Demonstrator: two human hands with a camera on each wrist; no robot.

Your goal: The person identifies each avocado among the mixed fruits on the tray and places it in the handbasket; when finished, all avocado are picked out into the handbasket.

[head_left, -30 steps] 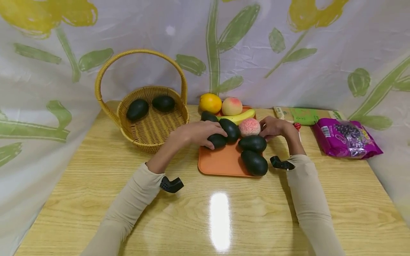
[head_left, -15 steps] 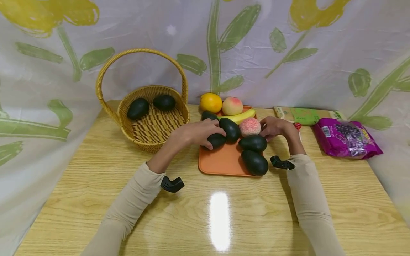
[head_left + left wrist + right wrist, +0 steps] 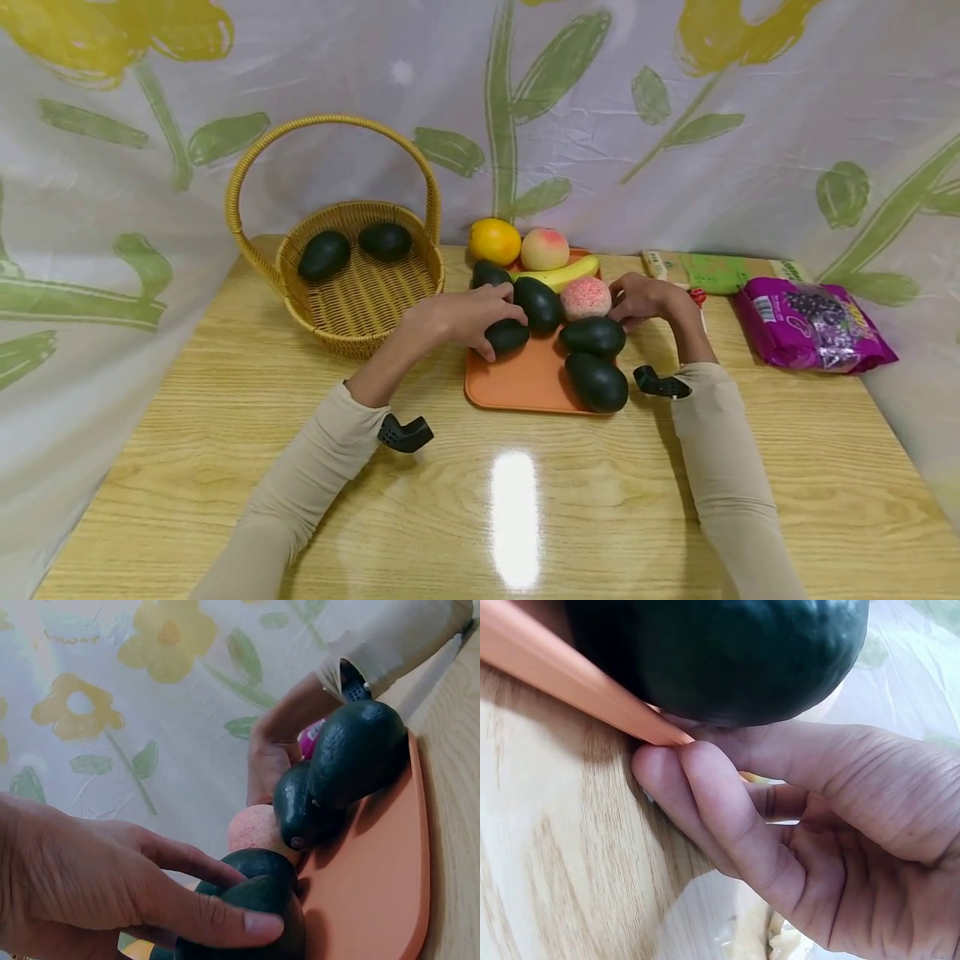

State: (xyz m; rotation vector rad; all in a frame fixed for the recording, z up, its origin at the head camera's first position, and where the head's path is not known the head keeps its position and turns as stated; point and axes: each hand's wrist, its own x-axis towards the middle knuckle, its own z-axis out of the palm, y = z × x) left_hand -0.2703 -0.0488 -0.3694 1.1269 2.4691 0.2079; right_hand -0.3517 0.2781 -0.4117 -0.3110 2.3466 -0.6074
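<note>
In the head view, my left hand (image 3: 480, 318) grips a dark green avocado (image 3: 507, 337) at the left side of the orange tray (image 3: 525, 387). The left wrist view has the thumb lying along this avocado (image 3: 281, 915), with a finger on its far side. My right hand (image 3: 643, 300) is at the tray's right edge beside a speckled pink peach (image 3: 586, 298). Close up, its thumb and fingers pinch the tray rim (image 3: 641, 724) under another avocado (image 3: 727, 660). More avocados (image 3: 596, 382), a banana (image 3: 561, 273), another peach (image 3: 544, 249) and a yellow-orange fruit (image 3: 494, 242) are on or by the tray.
A wicker basket (image 3: 352, 337) with a tall handle stands left of the tray, two avocados (image 3: 324, 256) inside. At the right lie a purple grape-print bag (image 3: 813, 325), a green-and-brown packet (image 3: 720, 272) and a red lollipop (image 3: 698, 297). A flowered cloth hangs behind.
The avocado under my left hand has shifted slightly toward the tray's front, and the fingers have moved a little with it. My right hand has stayed at the tray's edge.
</note>
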